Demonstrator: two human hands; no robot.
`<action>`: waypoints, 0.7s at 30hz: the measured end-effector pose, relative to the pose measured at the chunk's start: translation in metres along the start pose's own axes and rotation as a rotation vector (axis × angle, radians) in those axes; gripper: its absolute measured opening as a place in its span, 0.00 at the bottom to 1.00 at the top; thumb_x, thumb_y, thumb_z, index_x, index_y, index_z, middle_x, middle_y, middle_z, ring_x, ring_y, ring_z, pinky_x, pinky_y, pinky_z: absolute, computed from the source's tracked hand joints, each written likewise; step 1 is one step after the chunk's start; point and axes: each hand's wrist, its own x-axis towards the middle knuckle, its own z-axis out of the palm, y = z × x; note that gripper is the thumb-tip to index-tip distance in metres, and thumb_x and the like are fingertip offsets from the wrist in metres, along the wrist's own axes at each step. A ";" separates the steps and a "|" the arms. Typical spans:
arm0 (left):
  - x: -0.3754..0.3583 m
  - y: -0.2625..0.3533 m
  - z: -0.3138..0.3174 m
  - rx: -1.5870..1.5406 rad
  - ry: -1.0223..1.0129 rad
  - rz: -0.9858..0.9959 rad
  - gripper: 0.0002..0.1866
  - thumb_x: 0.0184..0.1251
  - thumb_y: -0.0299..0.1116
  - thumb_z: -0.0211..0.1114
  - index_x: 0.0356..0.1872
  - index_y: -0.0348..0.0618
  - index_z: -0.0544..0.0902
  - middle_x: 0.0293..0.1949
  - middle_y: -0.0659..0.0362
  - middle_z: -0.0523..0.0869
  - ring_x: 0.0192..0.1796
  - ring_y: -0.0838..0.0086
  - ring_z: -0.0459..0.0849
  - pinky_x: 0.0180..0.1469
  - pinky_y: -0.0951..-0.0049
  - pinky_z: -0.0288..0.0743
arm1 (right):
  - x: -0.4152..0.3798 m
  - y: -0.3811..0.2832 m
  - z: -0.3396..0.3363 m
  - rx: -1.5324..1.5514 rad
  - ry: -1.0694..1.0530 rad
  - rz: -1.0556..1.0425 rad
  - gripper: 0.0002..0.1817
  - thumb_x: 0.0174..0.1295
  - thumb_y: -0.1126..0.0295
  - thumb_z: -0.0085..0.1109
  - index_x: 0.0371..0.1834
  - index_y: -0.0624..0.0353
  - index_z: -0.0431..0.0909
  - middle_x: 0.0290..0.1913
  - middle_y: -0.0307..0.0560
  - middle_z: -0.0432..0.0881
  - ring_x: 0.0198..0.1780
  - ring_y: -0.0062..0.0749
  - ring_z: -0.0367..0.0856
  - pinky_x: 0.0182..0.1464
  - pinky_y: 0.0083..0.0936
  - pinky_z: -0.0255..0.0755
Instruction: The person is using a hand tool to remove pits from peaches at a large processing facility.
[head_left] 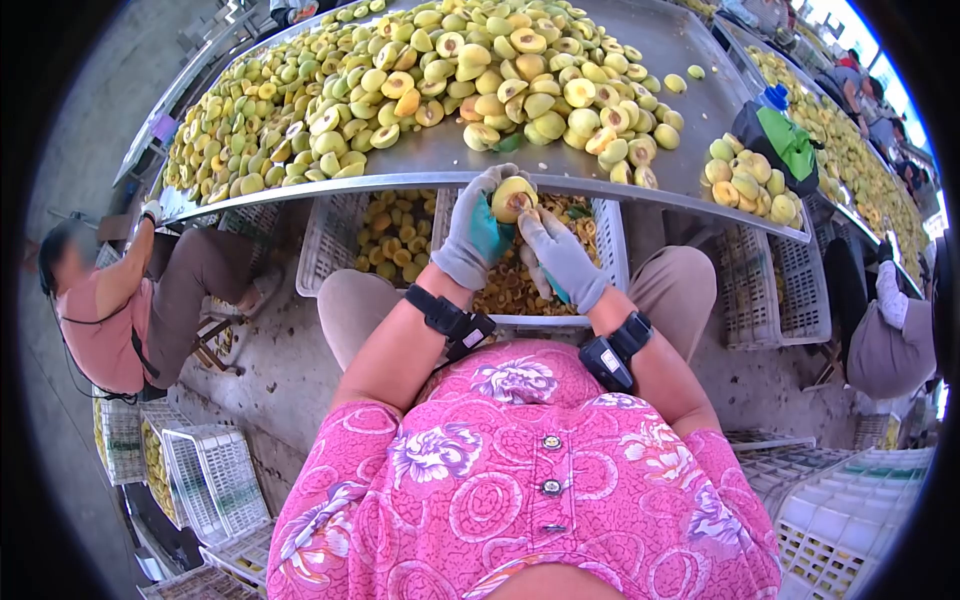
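My left hand [472,235], in a grey and teal glove, holds a halved yellow-green stone fruit [513,196], perhaps a peach or plum. Its cut face is turned toward me, with a brown pit hollow in the middle. My gloved right hand [562,250] is closed, fingertips at the lower edge of that hollow; whatever it pinches, if anything, is hidden. Both hands are just in front of the metal table edge, above a white crate [612,235] of brownish scraps. A second crate [325,235] to its left contains fruit halves.
A large heap of halved fruit [440,90] covers much of the metal table [690,150]. At its right sit a small fruit pile [748,183] and a bag with green cloth [788,140]. People work at left [110,310] and right [893,325]. Stacked crates [215,475] stand behind.
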 end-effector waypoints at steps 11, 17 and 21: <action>-0.004 -0.018 0.010 0.277 0.085 0.265 0.12 0.74 0.39 0.49 0.42 0.41 0.74 0.39 0.53 0.80 0.40 0.61 0.81 0.45 0.59 0.81 | 0.009 0.016 0.003 -0.052 -0.008 -0.049 0.14 0.73 0.55 0.43 0.45 0.55 0.68 0.21 0.38 0.69 0.12 0.22 0.65 0.09 0.23 0.59; -0.008 -0.007 0.014 0.213 0.035 0.122 0.18 0.75 0.47 0.51 0.37 0.42 0.76 0.35 0.55 0.81 0.40 0.65 0.82 0.43 0.62 0.82 | -0.003 0.003 0.002 -0.007 -0.149 0.123 0.16 0.71 0.51 0.46 0.46 0.52 0.68 0.20 0.36 0.70 0.11 0.22 0.66 0.11 0.21 0.60; -0.008 -0.011 0.016 0.513 0.098 0.275 0.20 0.74 0.50 0.51 0.35 0.41 0.77 0.34 0.55 0.82 0.38 0.65 0.82 0.40 0.63 0.82 | 0.000 0.009 0.002 0.006 -0.121 0.111 0.17 0.71 0.49 0.47 0.48 0.51 0.66 0.18 0.35 0.69 0.10 0.21 0.65 0.10 0.21 0.58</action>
